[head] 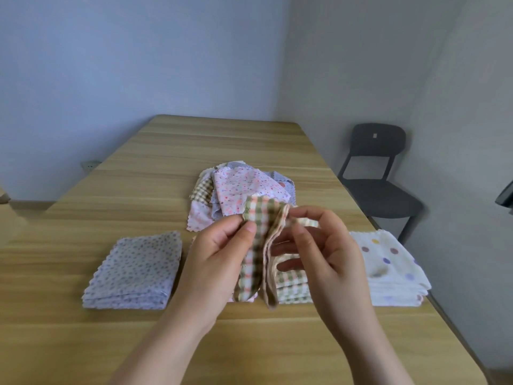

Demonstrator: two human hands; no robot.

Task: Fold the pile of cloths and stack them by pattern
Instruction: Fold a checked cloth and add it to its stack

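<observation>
A checked cloth (259, 245) in green, pink and cream hangs above the table between both hands. My left hand (219, 259) pinches its top left corner with thumb and fingers. My right hand (316, 251) pinches the upper right edge. Behind the hands lies the unfolded pile (238, 190), with a pink speckled cloth on top. Three folded stacks are visible along the near side: a lilac dotted stack (136, 270) at left, a checked stack (294, 290) partly hidden under my hands, and a white stack with big dots (391, 270) at right.
The wooden table (194, 145) runs to the far wall. A dark chair (380, 184) stands past the table's right edge. The white stack lies close to that right edge.
</observation>
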